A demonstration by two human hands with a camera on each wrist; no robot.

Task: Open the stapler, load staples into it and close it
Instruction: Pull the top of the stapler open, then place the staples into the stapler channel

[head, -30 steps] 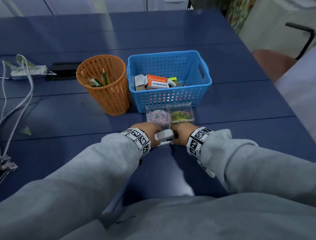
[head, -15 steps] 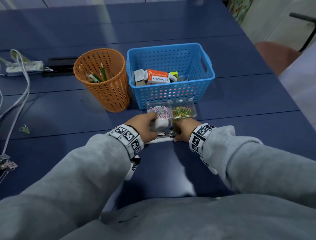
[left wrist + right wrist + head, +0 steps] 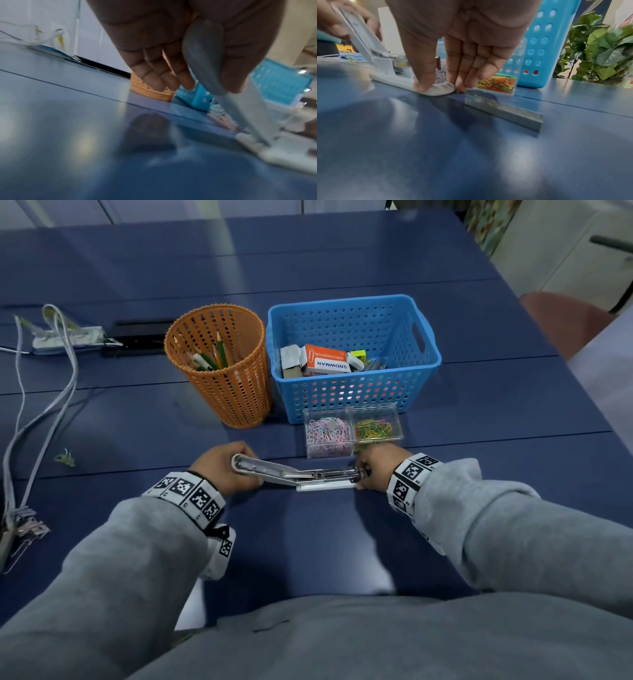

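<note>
**Grey stapler, lid swung back, magazine exposed**

Item: stapler (image 3: 301,474), lying on the blue table (image 3: 308,542) just in front of the person, near two clear boxes of paper clips (image 3: 352,429). Half a second ago its lid stood only partly raised beside the left hand; a second ago it was shut between both hands. Now the lid (image 3: 260,469) is folded far back to the left, and the metal channel shows along the base. Judgement: the opening step looks done or nearly so; loading comes next.

Left hand (image 3: 222,470): holds the tip of the lid, thumb on one side, a finger seemingly behind it; the other fingers (image 3: 159,75) hang straight and touch nothing.

Right hand (image 3: 376,470): thumb presses down on the front end of the base (image 3: 436,89), pinning it to the table; the fingertips (image 3: 462,86) reach the table just beside it. Fingers straight, nothing gripped.

Staples (image 3: 503,116): one strip lies on the table just beside the right fingertips, not yet picked up.

Also present: orange pencil cup (image 3: 222,371), blue basket (image 3: 352,405) holding small boxes.
</note>
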